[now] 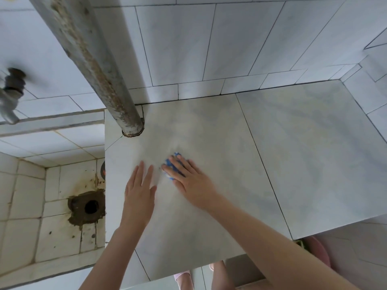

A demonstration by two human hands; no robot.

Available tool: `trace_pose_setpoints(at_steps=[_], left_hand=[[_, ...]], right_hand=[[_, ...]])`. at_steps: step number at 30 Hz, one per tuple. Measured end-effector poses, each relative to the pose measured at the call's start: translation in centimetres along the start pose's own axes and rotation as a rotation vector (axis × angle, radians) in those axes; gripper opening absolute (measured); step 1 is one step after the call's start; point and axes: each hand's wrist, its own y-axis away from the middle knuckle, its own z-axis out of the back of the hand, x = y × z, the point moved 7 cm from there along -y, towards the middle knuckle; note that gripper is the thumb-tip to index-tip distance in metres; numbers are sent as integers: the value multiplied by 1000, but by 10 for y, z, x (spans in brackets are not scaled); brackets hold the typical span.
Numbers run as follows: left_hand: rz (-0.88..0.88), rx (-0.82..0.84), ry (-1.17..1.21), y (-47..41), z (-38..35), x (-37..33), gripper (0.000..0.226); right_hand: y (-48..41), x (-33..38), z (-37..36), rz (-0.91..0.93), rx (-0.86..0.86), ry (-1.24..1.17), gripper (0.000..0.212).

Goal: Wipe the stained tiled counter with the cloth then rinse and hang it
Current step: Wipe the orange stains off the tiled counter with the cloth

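From the head camera, looking steeply down, the pale grey tiled bench (282,153) fills the middle of the picture, its large tiles split by dark grout lines; the right hand (189,181) lies flat on it with fingers spread, pressing down on the blue and white cloth (173,164), most of which is hidden under the fingers so that only its far edge and left side show; the left hand (138,191) rests just beside it, palm down and open, fingers together, touching the bench and holding nothing, with a narrow gap between the two hands.

A thick grey pipe with rusty, flaking patches (98,65) rises from the bench's far left corner and leans across the upper left of the view, standing close beyond the hands; the wall of pale grey rectangular tiles (230,42) closes the bench at the back and on the right.

To the left, lower than the bench, lies a stained white tiled basin (27,206), with a dark round drain hole ringed with brown grime (91,207) and brown streaks above it; a blurred grey metal tap (10,91) juts in at the left edge above the basin.

Below the bench's near edge a pink slipper (182,276) shows on the floor, and a pink rounded object (318,252), only partly seen, sits at the lower right.
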Motion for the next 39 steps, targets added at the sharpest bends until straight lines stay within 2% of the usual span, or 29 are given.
trace_pose_setpoints(at_steps=[2, 5, 9, 12, 15, 18, 20, 23, 29, 35, 39], left_hand=[[-21, 8, 1, -7, -3, -4, 54], [-44, 7, -1, -16, -8, -14, 53], [-66, 12, -11, -29, -16, -27, 51], [-75, 13, -47, -41, -18, -39, 57], [-79, 20, -11, -56, -22, -50, 52], [-75, -12, -5, -70, -20, -62, 52], [-60, 30, 3, -77, -23, -70, 54], [-70, 47, -45, -81, -30, -79, 53], [-30, 8, -97, -90, -35, -92, 53], [-10, 26, -108, -97, -41, -107, 54], [-84, 63, -114, -103, -49, -128, 57]], right_hand=[[-5, -39, 9, -78, 20, 33, 49], [-5, -124, 31, -346, 1, 12, 63], [-1, -206, 60, -605, -35, -3, 49], [-24, -217, 65, -743, -92, -32, 50], [-69, -200, 61, -660, -99, -35, 49], [-117, -153, 49, -358, -30, 26, 51], [-130, -122, 41, -163, 14, 53, 53], [-129, -125, 37, -44, 83, 82, 47], [-107, -216, 69, -287, 17, 38, 48], [-74, -276, 89, -495, -58, 35, 48], [-47, -310, 99, -621, -71, 25, 50]])
